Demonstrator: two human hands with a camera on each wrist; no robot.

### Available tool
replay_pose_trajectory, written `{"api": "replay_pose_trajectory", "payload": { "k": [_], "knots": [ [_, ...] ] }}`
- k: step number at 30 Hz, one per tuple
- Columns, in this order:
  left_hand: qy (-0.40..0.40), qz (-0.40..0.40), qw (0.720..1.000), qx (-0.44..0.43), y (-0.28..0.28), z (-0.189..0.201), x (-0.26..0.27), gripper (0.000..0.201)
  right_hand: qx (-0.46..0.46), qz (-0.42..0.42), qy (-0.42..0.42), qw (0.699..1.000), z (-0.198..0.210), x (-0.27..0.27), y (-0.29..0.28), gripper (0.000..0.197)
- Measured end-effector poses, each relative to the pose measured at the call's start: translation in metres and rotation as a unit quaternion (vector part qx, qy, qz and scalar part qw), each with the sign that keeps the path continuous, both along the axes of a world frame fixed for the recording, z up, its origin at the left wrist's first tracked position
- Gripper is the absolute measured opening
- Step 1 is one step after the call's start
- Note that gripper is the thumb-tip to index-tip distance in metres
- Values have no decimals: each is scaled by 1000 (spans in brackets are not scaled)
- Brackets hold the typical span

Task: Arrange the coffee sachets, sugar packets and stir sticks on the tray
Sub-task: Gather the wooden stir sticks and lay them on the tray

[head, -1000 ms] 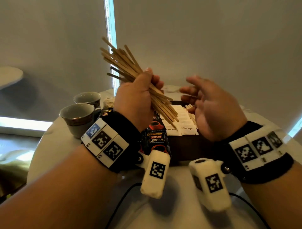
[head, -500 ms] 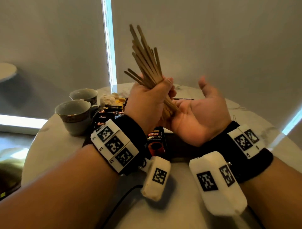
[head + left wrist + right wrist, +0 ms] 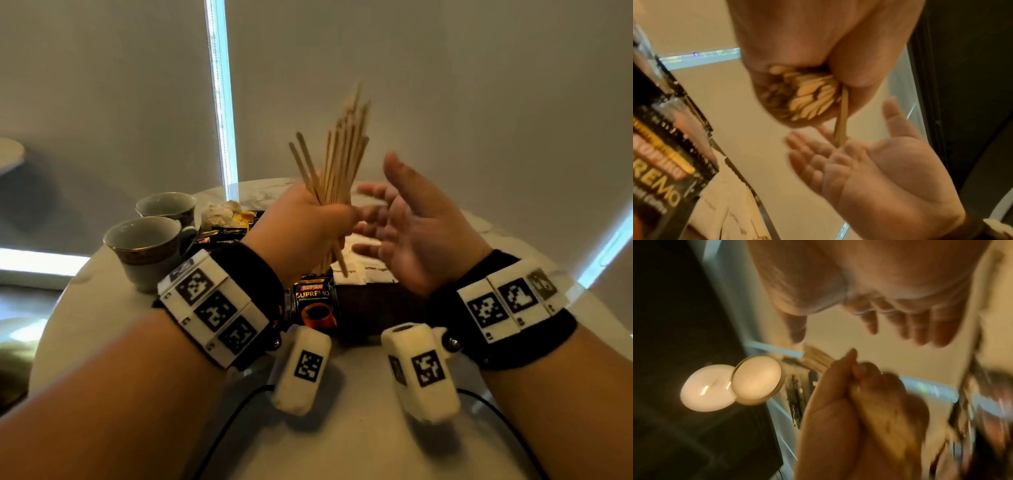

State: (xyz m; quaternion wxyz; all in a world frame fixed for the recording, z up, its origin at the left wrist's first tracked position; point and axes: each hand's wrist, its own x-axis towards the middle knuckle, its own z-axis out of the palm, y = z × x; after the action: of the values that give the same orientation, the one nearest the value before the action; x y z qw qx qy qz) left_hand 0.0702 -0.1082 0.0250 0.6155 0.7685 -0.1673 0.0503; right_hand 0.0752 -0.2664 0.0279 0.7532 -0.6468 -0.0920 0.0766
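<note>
Dark wooden tray (image 3: 373, 305) on the round white marble table (image 3: 89, 308), holding white sugar packets (image 3: 371, 274) laid flat and a black Kopiko Supremo coffee sachet (image 3: 313, 301) at its near left corner; further dark sachets (image 3: 222, 236) lie towards the far left, whether on the tray or beside it cannot be told. Two grey cups with a patterned gold band, the nearer cup (image 3: 145, 246) and the farther cup (image 3: 166, 205), stand left of the tray, touching or nearly so. Behind the table, drawn grey roller blinds with a bright vertical gap (image 3: 221, 96) between them.

Wooden stir sticks (image 3: 339, 161): a thick bundle of thin, flat, pale sticks, held roughly upright above the tray and fanning slightly at the top, one or two ends projecting below the fist. The left hand (image 3: 305, 222) grips the bundle in a closed fist. The right hand (image 3: 414, 233) is spread, palm towards the bundle, fingers (image 3: 812, 155) straight and holding nothing, just beside the lower stick ends.
</note>
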Motion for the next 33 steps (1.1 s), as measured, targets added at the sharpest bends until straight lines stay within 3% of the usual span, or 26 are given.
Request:
{"api": "replay_pose_trajectory", "payload": {
  "k": [2, 4, 7, 10, 11, 14, 19, 22, 24, 27, 30, 33],
  "knots": [
    [30, -37, 994, 100, 2, 3, -3, 13, -22, -15, -88, 996, 3, -2, -3, 59],
    [69, -102, 982, 142, 0, 3, -8, 11, 39, 24, -83, 996, 3, -8, -1, 55],
    [112, -165, 969, 144, -1, 2, -10, 15, 98, 110, -36, 988, -3, -11, 1, 47],
    [146, -168, 967, 122, 0, -2, -6, 36, 82, 101, -55, 990, -3, -13, 1, 18],
    [149, -172, 969, 97, -2, -3, -6, 35, 83, 85, -59, 991, -2, -13, 3, 8],
    [122, -139, 980, 66, -7, -5, -6, 13, 72, 13, -79, 994, -2, -12, 9, 15],
    [68, -96, 987, 110, -13, -4, -8, 12, 75, -78, -88, 990, 0, -14, 16, 12],
    [103, -99, 984, 106, -11, -2, -10, 15, 11, -84, -104, 991, 6, -16, 12, 40],
    [116, -102, 980, 123, -10, 0, -11, 13, -11, -136, -131, 982, 13, -13, 0, 57],
    [123, -109, 968, 188, -10, 1, -11, 14, 8, -216, -164, 962, 25, -6, -22, 64],
    [128, -122, 959, 223, -11, 1, -11, 15, -62, -178, -198, 962, 26, -5, -26, 76],
    [132, -121, 957, 228, -12, 0, -13, 14, -236, -69, -217, 945, 16, -11, -13, 91]
  ]
}}
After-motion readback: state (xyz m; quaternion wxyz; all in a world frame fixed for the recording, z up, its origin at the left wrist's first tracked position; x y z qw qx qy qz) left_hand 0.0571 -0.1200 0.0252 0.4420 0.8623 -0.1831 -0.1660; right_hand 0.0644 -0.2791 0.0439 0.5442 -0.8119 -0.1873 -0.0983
